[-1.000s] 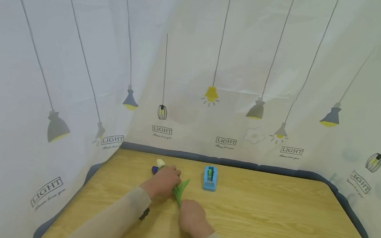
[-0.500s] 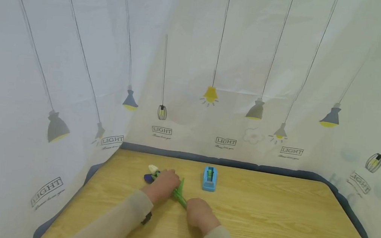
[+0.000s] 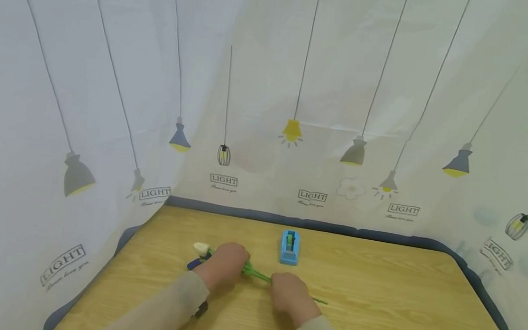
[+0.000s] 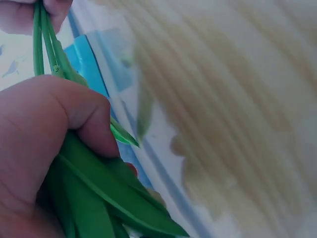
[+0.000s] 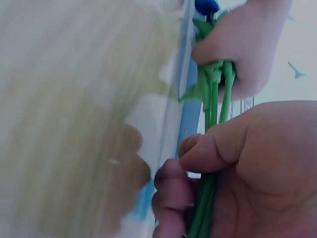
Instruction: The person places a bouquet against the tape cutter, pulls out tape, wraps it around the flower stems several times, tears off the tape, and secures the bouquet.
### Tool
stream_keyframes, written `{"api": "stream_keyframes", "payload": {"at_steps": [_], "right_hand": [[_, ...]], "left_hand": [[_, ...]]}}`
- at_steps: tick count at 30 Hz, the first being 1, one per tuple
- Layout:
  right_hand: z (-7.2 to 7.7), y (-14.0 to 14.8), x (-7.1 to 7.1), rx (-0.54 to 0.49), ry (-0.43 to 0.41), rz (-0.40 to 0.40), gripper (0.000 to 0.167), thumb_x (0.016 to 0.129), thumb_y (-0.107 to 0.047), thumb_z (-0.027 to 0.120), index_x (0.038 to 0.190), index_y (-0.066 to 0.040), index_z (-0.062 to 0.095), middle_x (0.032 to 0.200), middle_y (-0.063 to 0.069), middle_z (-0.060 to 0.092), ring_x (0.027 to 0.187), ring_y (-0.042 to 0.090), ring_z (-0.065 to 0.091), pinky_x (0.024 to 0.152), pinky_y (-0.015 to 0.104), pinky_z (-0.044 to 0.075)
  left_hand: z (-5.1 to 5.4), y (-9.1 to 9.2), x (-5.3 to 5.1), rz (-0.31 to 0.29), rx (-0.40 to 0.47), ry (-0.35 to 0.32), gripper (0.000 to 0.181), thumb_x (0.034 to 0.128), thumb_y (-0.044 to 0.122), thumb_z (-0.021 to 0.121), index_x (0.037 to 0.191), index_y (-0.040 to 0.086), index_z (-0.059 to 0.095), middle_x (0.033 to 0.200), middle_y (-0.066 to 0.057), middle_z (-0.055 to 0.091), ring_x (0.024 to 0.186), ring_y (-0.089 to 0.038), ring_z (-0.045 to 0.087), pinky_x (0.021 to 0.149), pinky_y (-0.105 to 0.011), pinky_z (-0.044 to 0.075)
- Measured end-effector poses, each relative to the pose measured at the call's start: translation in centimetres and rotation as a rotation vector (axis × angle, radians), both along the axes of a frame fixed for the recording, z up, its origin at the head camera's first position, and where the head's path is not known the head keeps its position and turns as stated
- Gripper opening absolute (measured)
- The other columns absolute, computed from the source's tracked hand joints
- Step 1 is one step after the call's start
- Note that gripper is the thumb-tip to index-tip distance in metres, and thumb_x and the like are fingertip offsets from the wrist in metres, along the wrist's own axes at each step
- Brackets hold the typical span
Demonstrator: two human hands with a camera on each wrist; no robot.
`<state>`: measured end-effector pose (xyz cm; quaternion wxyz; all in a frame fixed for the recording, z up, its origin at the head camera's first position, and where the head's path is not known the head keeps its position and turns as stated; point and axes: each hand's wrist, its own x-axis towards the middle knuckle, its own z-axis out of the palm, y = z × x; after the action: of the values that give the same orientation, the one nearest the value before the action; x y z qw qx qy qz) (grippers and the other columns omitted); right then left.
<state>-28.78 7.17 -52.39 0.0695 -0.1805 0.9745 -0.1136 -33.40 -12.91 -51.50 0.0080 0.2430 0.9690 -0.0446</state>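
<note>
A bunch of tulips lies slantwise between my hands in the head view, with a white flower head [image 3: 200, 248] and a dark blue flower head [image 3: 196, 264] at its left end. My left hand [image 3: 227, 261] grips the bunch just below the heads, thumb over the broad green leaves [image 4: 99, 198] in the left wrist view. Lower down, my right hand [image 3: 291, 293] holds the green stems [image 5: 213, 99], fingers and thumb curled round them. One thin stem end [image 3: 320, 300] sticks out past the right hand. Both palms hide parts of the bunch.
A light blue tape dispenser [image 3: 290, 247] stands on the wooden table [image 3: 398, 297] beyond my hands. Dark blue edging [image 3: 329, 227] runs along the table's far side. Behind it hangs a pale curtain [image 3: 262, 81] printed with lamps.
The bunch has swung from steep to nearly level, its heads moving left and nearer to me. My right hand has moved right along with the stems, and a stem end now shows beyond it.
</note>
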Motion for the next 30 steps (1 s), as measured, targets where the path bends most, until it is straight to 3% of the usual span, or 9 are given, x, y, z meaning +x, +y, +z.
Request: {"api": "stream_keyframes", "payload": {"at_steps": [7,11,14,19,24,30], "right_hand": [[0.0,1.9,-1.1,-0.024,0.062,-0.045,0.013,0.102,-0.009,0.062,0.090,-0.012,0.066,0.082,0.003,0.065,0.075,0.020,0.060,0.069,0.044,0.060],[-0.1,3.2,-1.5,-0.005,0.070,-0.076,0.011,0.104,-0.014,0.063,0.096,-0.014,0.070,0.084,0.003,0.068,0.075,0.019,0.061,0.064,0.045,0.059],[0.0,4.2,-1.6,0.005,0.083,-0.091,0.013,0.103,-0.013,0.064,0.091,-0.015,0.068,0.083,0.003,0.068,0.075,0.020,0.063,0.062,0.046,0.059],[0.1,5.5,-1.5,-0.033,0.086,-0.116,0.015,0.099,-0.009,0.063,0.085,-0.013,0.065,0.083,0.004,0.068,0.076,0.023,0.064,0.062,0.049,0.058],[-0.3,6.1,-1.5,-0.079,0.067,-0.158,0.004,0.098,-0.009,0.064,0.096,-0.009,0.068,0.087,0.006,0.070,0.077,0.023,0.064,0.065,0.049,0.057],[-0.9,6.3,-2.1,-0.148,0.057,-0.161,0.009,0.098,-0.016,0.071,0.091,-0.012,0.066,0.080,0.000,0.064,0.071,0.018,0.055,0.064,0.040,0.050]], "left_hand": [[-0.3,1.1,0.0,-0.015,0.028,0.004,0.014,0.0893,0.006,0.072,0.085,0.018,0.065,0.077,0.007,0.060,0.068,-0.009,0.053,0.059,-0.025,0.052],[-0.1,2.5,0.0,-0.048,0.041,0.040,0.018,0.0898,0.008,0.072,0.079,0.018,0.062,0.071,0.008,0.054,0.063,-0.008,0.047,0.053,-0.023,0.045],[0.1,3.6,0.1,-0.049,0.036,0.056,0.018,0.0862,0.009,0.072,0.075,0.018,0.061,0.068,0.008,0.051,0.061,-0.009,0.045,0.051,-0.024,0.043],[0.1,5.0,0.4,0.008,0.027,0.030,0.019,0.0861,0.008,0.072,0.076,0.018,0.060,0.068,0.006,0.052,0.062,-0.010,0.048,0.051,-0.028,0.046],[0.0,5.6,0.2,0.098,0.051,-0.046,0.011,0.0906,0.010,0.073,0.086,0.018,0.067,0.077,0.006,0.060,0.069,-0.010,0.054,0.057,-0.029,0.052],[0.4,5.3,-0.1,0.200,0.074,-0.067,0.011,0.0895,0.009,0.077,0.091,0.018,0.070,0.086,0.004,0.066,0.077,-0.014,0.061,0.067,-0.034,0.058]]}}
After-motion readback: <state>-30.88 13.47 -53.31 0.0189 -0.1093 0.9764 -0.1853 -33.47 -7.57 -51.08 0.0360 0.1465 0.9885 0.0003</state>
